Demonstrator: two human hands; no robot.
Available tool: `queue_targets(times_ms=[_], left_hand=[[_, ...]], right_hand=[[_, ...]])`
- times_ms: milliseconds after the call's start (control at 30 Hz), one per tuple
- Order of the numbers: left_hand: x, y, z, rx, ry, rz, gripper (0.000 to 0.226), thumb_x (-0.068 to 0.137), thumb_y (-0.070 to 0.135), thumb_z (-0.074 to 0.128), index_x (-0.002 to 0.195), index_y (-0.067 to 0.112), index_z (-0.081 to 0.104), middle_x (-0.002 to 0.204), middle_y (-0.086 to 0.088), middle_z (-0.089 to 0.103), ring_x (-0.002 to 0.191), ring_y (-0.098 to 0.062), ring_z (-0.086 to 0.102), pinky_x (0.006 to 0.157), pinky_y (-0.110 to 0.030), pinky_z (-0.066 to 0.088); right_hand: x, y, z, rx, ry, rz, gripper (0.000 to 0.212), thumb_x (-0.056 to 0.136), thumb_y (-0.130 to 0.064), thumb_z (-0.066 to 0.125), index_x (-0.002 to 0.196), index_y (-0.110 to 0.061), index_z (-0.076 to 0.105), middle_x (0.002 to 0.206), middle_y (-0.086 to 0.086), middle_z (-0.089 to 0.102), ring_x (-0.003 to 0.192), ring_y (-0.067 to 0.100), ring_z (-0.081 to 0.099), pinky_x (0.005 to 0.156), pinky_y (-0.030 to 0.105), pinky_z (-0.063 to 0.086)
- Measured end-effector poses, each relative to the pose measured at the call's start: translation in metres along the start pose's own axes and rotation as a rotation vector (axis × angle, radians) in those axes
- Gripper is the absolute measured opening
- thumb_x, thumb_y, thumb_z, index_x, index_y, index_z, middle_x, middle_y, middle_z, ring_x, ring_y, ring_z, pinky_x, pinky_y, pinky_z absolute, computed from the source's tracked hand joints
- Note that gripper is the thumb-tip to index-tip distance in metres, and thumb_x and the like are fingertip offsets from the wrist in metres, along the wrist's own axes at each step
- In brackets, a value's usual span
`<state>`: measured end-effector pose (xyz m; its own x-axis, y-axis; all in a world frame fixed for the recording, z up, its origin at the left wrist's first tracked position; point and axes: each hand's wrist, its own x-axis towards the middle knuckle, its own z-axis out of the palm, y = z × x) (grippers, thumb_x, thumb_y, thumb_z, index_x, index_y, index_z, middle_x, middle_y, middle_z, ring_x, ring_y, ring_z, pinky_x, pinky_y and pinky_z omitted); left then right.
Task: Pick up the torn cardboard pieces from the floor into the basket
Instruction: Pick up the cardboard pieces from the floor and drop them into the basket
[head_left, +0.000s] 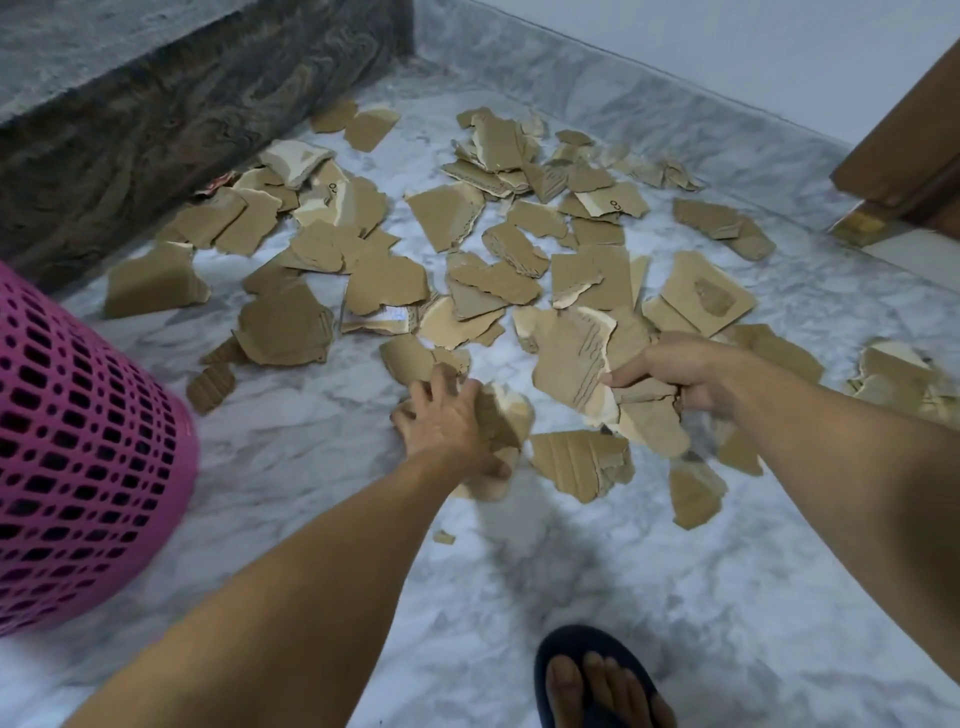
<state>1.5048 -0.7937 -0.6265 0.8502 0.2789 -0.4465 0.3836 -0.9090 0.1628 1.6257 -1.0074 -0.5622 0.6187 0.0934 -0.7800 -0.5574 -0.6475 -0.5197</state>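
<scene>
Marble-patterned floor is seen running to a pale wall, with a dark veined base along the upper left and a wooden door corner at upper right. Torn cardboard pieces are scattered thickly across the middle of the floor, many overlapping. A pink perforated basket is stood at the left edge, well apart from the bulk of the litter.

The left hand is closed around a bunched clump of pieces, low over the floor. The right hand is clamped on several larger torn sheets, which hang below the fingers. Both loads are held between the two forearms, just beside loose pieces still lying flat beneath them. A foot in a dark sandal is planted near the bottom edge.

Risk is judged as follows. The right-hand sheets are gripped at one edge only, so lower layers could slip free during the carry to the basket. The left-hand clump is loosely bunched and small scraps could be shed. The basket mouth is not shown, so its clearance cannot be judged.
</scene>
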Motion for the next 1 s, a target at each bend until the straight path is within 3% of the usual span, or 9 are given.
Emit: queue_targets(times_ms=[67,133,233,300,467,567,700,833,1000], left_hand=[[0.004,-0.002,-0.004,0.001,0.025,-0.026,0.110,0.046,0.061,0.085,0.135,0.033,0.027,0.145,-0.009,0.010,0.132,-0.034,0.020,0.102,-0.054,0.031],[0.010,-0.004,-0.007,0.014,0.004,-0.033,0.125,0.045,0.061,0.086,0.143,0.033,0.014,0.148,-0.011,0.006,0.134,-0.035,0.018,0.104,-0.053,0.029],[0.015,-0.007,-0.014,0.058,-0.036,-0.014,0.144,0.042,0.066,0.084,0.149,0.032,-0.006,0.146,-0.011,0.012,0.133,-0.034,0.018,0.106,-0.052,0.029],[0.018,-0.009,-0.019,0.075,-0.064,0.007,0.150,0.039,0.074,0.079,0.150,0.030,-0.011,0.149,-0.012,0.012,0.135,-0.035,0.017,0.107,-0.053,0.027],[0.019,-0.019,-0.033,-0.042,-0.146,0.057,0.157,0.036,0.081,0.075,0.149,0.031,-0.024,0.158,-0.017,-0.005,0.144,-0.040,0.002,0.111,-0.059,0.016],[0.022,-0.028,-0.038,0.038,-0.087,0.073,0.155,0.037,0.076,0.079,0.150,0.033,-0.019,0.158,-0.014,-0.007,0.144,-0.037,0.001,0.110,-0.053,0.019],[0.023,-0.038,-0.032,0.152,-0.143,0.142,0.140,0.036,0.063,0.087,0.147,0.042,0.004,0.157,-0.010,-0.014,0.143,-0.039,-0.005,0.109,-0.060,0.015],[0.020,-0.035,-0.028,0.188,-0.105,0.184,0.130,0.038,0.054,0.091,0.143,0.037,0.016,0.146,-0.007,0.014,0.132,-0.034,0.017,0.097,-0.053,0.036],[0.019,-0.031,-0.025,0.159,-0.088,0.186,0.120,0.044,0.049,0.091,0.140,0.031,0.022,0.127,-0.005,0.028,0.122,-0.028,0.027,0.095,-0.049,0.038]], right_hand=[[-0.005,0.011,0.000,-0.116,-0.063,0.024,0.046,0.062,-0.007,0.088,0.104,-0.002,0.069,0.095,0.013,0.076,0.093,0.029,0.072,0.092,0.047,0.054],[-0.005,0.020,0.006,-0.294,-0.091,-0.006,0.053,0.052,-0.014,0.093,0.100,-0.005,0.071,0.096,0.013,0.076,0.093,0.029,0.072,0.089,0.047,0.056],[-0.005,0.027,0.021,-0.591,-0.106,-0.112,0.065,0.058,-0.023,0.092,0.114,-0.016,0.061,0.112,0.001,0.067,0.107,0.025,0.064,0.091,0.034,0.052],[-0.006,0.031,0.034,-0.732,-0.061,-0.205,0.081,0.060,-0.029,0.090,0.130,-0.021,0.050,0.120,-0.001,0.058,0.111,0.023,0.057,0.090,0.030,0.048],[-0.006,0.041,0.050,-0.973,0.079,-0.321,0.085,0.051,-0.040,0.083,0.127,-0.019,0.051,0.106,-0.001,0.040,0.107,0.024,0.051,0.074,0.030,0.045],[-0.006,0.039,0.051,-0.962,0.073,-0.319,0.085,0.051,-0.040,0.084,0.126,-0.021,0.049,0.111,-0.002,0.050,0.104,0.022,0.053,0.075,0.030,0.048],[-0.007,0.034,0.051,-0.896,0.057,-0.278,0.091,0.051,-0.037,0.085,0.130,-0.023,0.042,0.097,-0.001,0.055,0.093,0.022,0.057,0.073,0.033,0.053],[-0.008,0.033,0.052,-0.897,0.062,-0.251,0.095,0.051,-0.036,0.084,0.134,-0.022,0.040,0.099,0.000,0.057,0.094,0.023,0.058,0.080,0.037,0.055],[-0.010,0.034,0.051,-0.843,0.044,-0.219,0.082,0.053,-0.034,0.086,0.126,-0.017,0.052,0.101,0.000,0.061,0.094,0.020,0.060,0.077,0.030,0.054]])
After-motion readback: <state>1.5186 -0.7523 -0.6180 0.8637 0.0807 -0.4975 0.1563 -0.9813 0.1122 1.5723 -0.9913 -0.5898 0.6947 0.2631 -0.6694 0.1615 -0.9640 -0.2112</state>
